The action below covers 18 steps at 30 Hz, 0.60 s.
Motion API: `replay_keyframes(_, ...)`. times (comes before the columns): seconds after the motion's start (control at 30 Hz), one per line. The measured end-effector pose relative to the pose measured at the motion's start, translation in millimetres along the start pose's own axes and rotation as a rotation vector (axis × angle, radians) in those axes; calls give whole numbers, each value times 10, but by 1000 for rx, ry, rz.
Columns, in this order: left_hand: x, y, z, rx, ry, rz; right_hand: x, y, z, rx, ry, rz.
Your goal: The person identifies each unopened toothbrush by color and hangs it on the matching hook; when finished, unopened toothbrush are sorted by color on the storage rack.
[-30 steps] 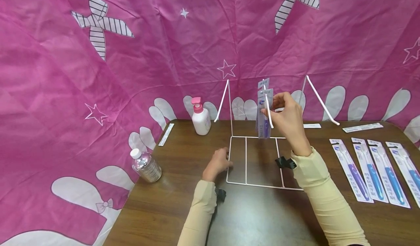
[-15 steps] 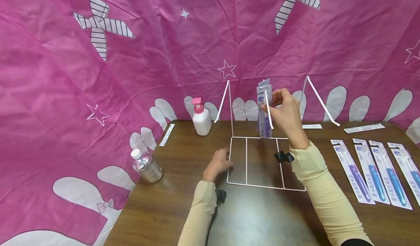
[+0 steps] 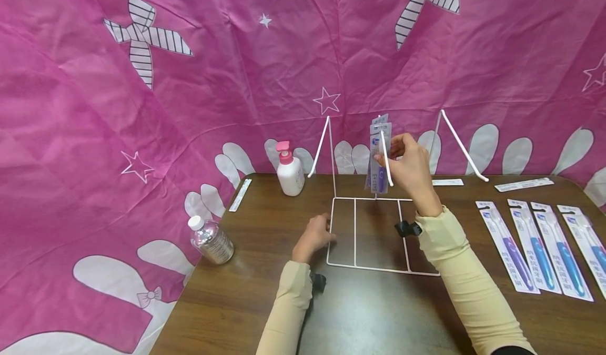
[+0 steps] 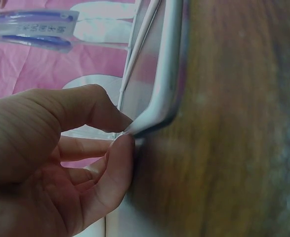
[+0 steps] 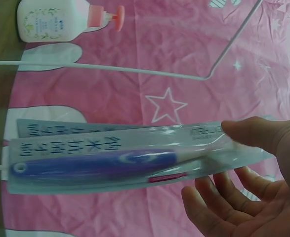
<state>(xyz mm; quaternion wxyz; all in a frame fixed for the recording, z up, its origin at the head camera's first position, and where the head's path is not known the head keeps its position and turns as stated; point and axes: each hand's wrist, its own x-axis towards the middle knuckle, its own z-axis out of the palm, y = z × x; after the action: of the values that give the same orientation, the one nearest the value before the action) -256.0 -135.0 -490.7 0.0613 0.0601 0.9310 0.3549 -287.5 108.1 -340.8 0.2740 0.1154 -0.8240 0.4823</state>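
In the head view, my right hand (image 3: pixel 411 165) grips a packaged toothbrush (image 3: pixel 377 179) with a purple handle, at the middle hook (image 3: pixel 385 158) of a white wire rack (image 3: pixel 381 269). From the right wrist view, the thumb lies on one edge of the toothbrush pack (image 5: pixel 95 163) and the fingers on the other side. A second packaged toothbrush (image 5: pixel 41 127) hangs just behind it, mostly covered. Low at the rack's left side, my left hand (image 3: pixel 313 237) pinches the base wire (image 4: pixel 159 94) between thumb and finger, seen close in the left wrist view.
Several packaged toothbrushes (image 3: pixel 508 247) lie in a row on the right of the table (image 3: pixel 246 297). A pump bottle (image 3: pixel 290 176) and a clear capped bottle (image 3: pixel 211 239) stand left. Two outer hooks (image 3: pixel 463 143) jut forward. A pink curtain (image 3: pixel 213 81) hangs behind.
The toothbrush pack in my right hand has risen slightly beside the middle hook, and the right hand has shifted a little left. My left hand stays on the base wire.
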Motion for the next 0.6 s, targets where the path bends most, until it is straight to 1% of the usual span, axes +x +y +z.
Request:
replay_keyframes(0.17,9,-1,11,13,10,8,-54,150,14,-25,-44,14)
replay_keyframes(0.33,13,-5,22,0,5,2,-152,372,-4,-66,-78,17)
replay_keyframes(0.47,16,-5,27,-17,-2,-3,-271,574,-69,-104,-105,18)
replay_keyframes(0.6,19,0,21,-27,-2,-9,-366,777,-178,-153,-140,22)
